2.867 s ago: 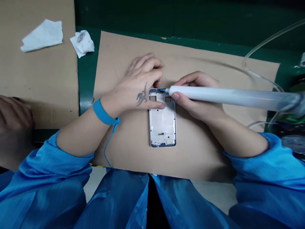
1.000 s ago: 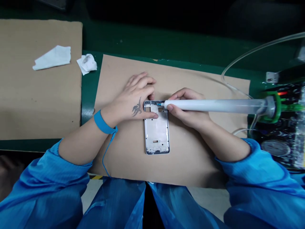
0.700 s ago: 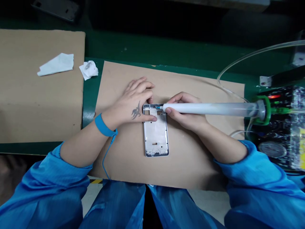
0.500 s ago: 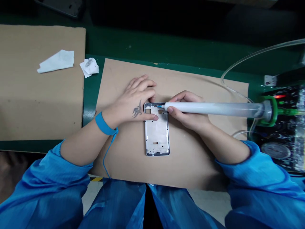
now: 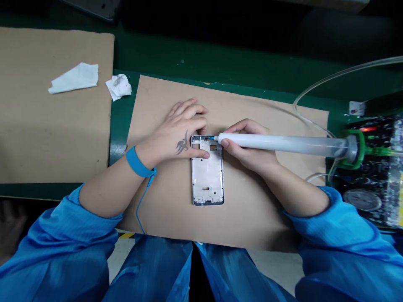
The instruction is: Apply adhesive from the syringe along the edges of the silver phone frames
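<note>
A metal phone mid-frame (image 5: pixel 207 178) with a pale inner plate and rectangular cut-outs lies lengthwise on the cardboard sheet. My left hand (image 5: pixel 179 134), tattooed on its back, rests over the frame's top end, with the thumb across the plate and the fingers curled past the top edge. My right hand (image 5: pixel 247 144) grips a large white-filled syringe (image 5: pixel 283 144) lying nearly level. Its thin blue tip (image 5: pixel 211 137) sits at the frame's top edge, near the cut-outs. The exact contact point is hidden by my fingers.
A blue wrist strap (image 5: pixel 137 162) with a coiled cord circles my left wrist. Used white wipes (image 5: pixel 118 87) lie by a second cardboard sheet (image 5: pixel 56 138) on the left. A clear air tube (image 5: pixel 317 82) runs from the syringe end toward dispensing equipment (image 5: pixel 368 176) on the right.
The whole view has shifted as my head moved, and the bench now shows more at the top. My hands, the frame and the syringe tip keep nearly the same positions relative to each other.
</note>
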### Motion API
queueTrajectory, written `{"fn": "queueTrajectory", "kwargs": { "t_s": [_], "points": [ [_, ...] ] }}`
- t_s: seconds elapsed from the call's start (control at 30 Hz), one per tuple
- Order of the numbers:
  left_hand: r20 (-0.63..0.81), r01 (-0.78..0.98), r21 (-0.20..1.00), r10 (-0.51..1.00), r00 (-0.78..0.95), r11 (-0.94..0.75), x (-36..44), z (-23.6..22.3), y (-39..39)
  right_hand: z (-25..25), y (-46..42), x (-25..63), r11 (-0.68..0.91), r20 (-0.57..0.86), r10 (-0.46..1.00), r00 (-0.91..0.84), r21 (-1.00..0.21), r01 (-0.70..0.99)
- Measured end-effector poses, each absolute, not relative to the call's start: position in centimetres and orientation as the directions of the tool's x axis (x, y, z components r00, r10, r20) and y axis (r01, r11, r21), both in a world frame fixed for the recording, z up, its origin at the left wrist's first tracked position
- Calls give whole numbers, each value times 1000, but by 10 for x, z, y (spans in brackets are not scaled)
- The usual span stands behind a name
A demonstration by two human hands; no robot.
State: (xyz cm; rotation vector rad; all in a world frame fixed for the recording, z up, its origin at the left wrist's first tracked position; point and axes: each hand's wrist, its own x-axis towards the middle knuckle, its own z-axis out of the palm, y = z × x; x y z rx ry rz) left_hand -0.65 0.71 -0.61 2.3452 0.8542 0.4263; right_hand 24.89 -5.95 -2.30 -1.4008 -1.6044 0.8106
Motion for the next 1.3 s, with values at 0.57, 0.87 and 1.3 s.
{"fn": "queueTrajectory", "kwargs": {
  "t_s": [0.57, 0.87, 1.3],
  "points": [
    [51, 472, 671, 672, 739, -571, -3, -2, 8, -24, -60, 249, 179, 180, 983, -44, -871, 457],
    [45, 477, 670, 673, 738, -569, -3, -2, 8, -27, -59, 253, 144, 155, 988, -13, -881, 450],
    [123, 456, 631, 662, 739, -627, -9, -9, 13, -37, -63, 262, 181, 183, 983, -3, -973, 145]
  ]
}}
